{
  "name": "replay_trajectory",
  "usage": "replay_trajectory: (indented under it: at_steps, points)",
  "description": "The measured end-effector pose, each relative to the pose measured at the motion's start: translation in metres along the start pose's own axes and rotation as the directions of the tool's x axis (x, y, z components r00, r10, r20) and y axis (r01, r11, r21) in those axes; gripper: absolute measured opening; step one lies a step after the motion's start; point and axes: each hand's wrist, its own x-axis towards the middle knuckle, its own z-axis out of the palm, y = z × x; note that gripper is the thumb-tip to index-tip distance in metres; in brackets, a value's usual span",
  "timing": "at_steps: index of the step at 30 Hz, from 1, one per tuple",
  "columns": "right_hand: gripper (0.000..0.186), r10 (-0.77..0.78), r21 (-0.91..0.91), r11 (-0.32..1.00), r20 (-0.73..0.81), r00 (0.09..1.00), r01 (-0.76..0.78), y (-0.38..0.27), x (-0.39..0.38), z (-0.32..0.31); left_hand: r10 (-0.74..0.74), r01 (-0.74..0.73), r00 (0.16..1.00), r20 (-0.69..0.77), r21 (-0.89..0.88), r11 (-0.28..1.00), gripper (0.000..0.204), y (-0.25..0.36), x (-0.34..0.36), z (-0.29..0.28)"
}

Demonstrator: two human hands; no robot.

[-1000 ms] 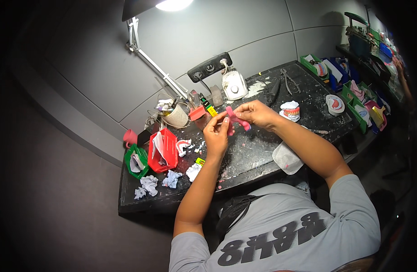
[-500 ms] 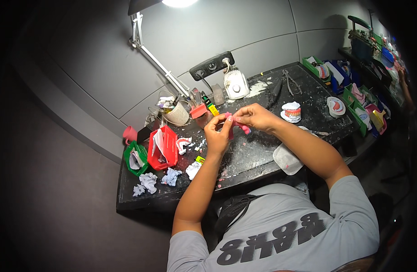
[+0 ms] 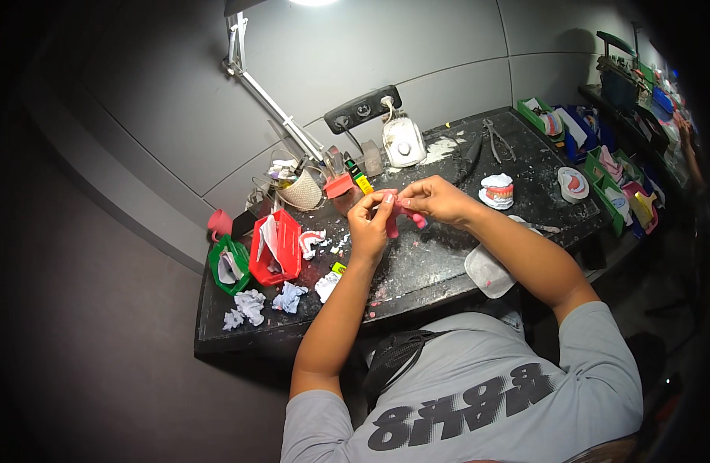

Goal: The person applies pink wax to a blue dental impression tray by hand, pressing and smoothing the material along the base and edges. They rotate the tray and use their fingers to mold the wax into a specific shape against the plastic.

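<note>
Above the middle of the black bench I hold a curved pink denture base (image 3: 393, 225) up between both hands. My left hand (image 3: 369, 222) pinches its left side between thumb and fingers. On its upper right, the fingertips of my right hand (image 3: 440, 200) are closed. The fingers hide much of the piece, and two pink ends hang below them. To the right of my right hand stands a white plaster dental model (image 3: 496, 193) with pink gums and teeth. A white and red arch-shaped piece (image 3: 311, 242) lies to the left of my left hand.
Crumpled papers (image 3: 291, 297), a red bin (image 3: 276, 248) and a green bin (image 3: 230, 266) are at the left. Behind are a lamp arm (image 3: 270, 100), a power strip (image 3: 362, 110) and a white device (image 3: 403, 143). Pliers (image 3: 498, 140) and another dental model (image 3: 572, 184) lie right.
Both hands keep their grip on the pink denture base, with only slight finger shifts. The whole view has moved a little.
</note>
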Motion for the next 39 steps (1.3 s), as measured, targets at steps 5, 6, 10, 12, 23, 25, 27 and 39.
replay_trajectory:
  at_steps: [5, 6, 10, 12, 23, 25, 27, 39]
  points:
    - [0.018, -0.001, -0.021, 1.000, -0.014, 1.000, 0.001, -0.0013, -0.0014, 0.0001, 0.000, 0.000, 1.000, 0.022, 0.008, 1.000, 0.015, -0.0023, 0.0008, -0.0015]
    - [0.018, 0.002, -0.024, 1.000, -0.011, 1.000, -0.002, -0.0014, -0.0018, -0.0003, 0.000, 0.000, 1.000, 0.017, 0.006, 1.000, 0.015, -0.0023, 0.0005, -0.0019]
    - [0.018, 0.018, -0.007, 1.000, -0.013, 1.000, -0.018, -0.0051, -0.0033, -0.0003, -0.065, 0.068, 0.997, 0.042, -0.079, 0.995, 0.024, 0.0032, 0.0008, -0.0026]
    - [0.018, 0.026, 0.004, 1.000, -0.015, 1.000, -0.026, -0.0056, -0.0033, -0.0006, -0.109, 0.115, 0.993, 0.051, -0.145, 0.983, 0.026, 0.0047, 0.0016, -0.0023]
    - [0.019, 0.021, -0.007, 1.000, 0.023, 1.000, -0.021, -0.0044, -0.0024, -0.0034, -0.078, 0.081, 0.995, 0.062, -0.047, 0.996, 0.027, 0.0011, 0.0021, -0.0047]
    - [0.019, 0.025, -0.002, 1.000, 0.015, 1.000, -0.025, -0.0050, -0.0022, -0.0025, -0.077, 0.080, 0.995, 0.059, -0.056, 0.995, 0.027, 0.0008, 0.0024, -0.0049]
    - [0.019, 0.030, 0.003, 1.000, 0.005, 1.000, -0.030, -0.0038, -0.0020, -0.0032, -0.077, 0.081, 0.995, 0.058, -0.065, 0.995, 0.027, 0.0017, 0.0017, -0.0041]
    - [0.021, 0.019, 0.006, 1.000, -0.002, 1.000, -0.019, -0.0049, -0.0023, -0.0036, -0.084, 0.087, 0.995, 0.055, -0.058, 0.995, 0.024, 0.0042, 0.0007, -0.0057]
